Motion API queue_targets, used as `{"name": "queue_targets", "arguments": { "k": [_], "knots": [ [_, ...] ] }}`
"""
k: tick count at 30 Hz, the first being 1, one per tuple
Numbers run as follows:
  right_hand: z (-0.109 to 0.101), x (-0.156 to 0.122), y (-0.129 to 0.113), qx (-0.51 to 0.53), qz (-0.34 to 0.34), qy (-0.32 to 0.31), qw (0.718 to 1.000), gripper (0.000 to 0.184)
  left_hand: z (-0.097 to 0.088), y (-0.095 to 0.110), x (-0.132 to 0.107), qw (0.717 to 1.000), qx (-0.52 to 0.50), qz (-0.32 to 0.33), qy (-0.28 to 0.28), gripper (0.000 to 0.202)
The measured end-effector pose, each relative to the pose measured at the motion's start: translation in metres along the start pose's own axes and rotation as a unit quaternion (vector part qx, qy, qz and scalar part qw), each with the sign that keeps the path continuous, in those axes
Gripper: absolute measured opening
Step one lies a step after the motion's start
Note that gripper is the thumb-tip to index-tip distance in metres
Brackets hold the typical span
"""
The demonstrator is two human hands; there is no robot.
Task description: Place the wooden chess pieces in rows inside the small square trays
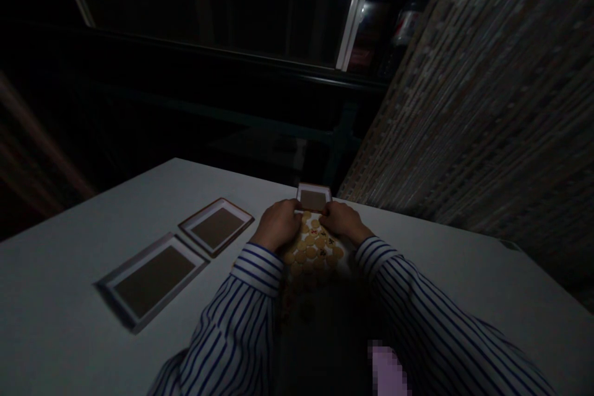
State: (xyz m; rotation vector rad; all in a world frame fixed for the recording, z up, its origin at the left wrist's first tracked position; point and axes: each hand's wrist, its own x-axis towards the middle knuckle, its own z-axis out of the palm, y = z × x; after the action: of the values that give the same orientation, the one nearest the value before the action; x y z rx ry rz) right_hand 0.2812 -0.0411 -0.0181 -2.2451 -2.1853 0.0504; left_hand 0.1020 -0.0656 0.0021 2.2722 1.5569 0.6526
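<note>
The L hand point(278, 223) is curled, part closed, and its fingers have hold of the near left corner of the small tray point(314, 199), as far as the dim light permits to see; how firm this grip is, I can't tell. The R hand point(342, 221) is bent in the same way at the near right corner, also w/ hold of the tray, the fingers almost closed. The tray lies flat-looking near the far edge of the white table point(445, 272), approx. straight ahead of the person. Just on this side of it, btw the two hands and wrists, is a crowd of round yellowish pieces point(310, 252), some w/ red or dark marks; the nearest ones are lost in shadow. The step in hand, I judge, is steadying or placing the tray w/ both hands; a next move would call for equal pressure on both corners, b/c the pieces lie close and could be pushed. Further to the left, apart from the hands, are the upper tray point(216, 227) and, just beside it, the lower tray point(154, 279). Beyond the table: a dark window point(208, 6), a bead curtain point(482, 93) at right and a bottle point(408, 21).
</note>
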Motion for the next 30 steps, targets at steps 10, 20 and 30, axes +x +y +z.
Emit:
{"name": "queue_targets", "arguments": {
  "k": [10,20,30],
  "knots": [
    [0.001,0.001,-0.003,-0.021,0.008,0.003,1.000,0.031,-0.001,0.001,-0.001,1.000,0.010,-0.007,0.000,0.032],
    [-0.012,-0.016,-0.006,-0.034,-0.042,0.048,0.997,0.031,-0.003,0.002,0.000,1.000,-0.005,-0.010,0.007,0.034],
    [-0.030,-0.045,-0.007,-0.070,-0.105,0.144,0.981,0.029,-0.001,0.005,-0.002,0.999,-0.006,0.007,0.033,0.033]
  ]
}}
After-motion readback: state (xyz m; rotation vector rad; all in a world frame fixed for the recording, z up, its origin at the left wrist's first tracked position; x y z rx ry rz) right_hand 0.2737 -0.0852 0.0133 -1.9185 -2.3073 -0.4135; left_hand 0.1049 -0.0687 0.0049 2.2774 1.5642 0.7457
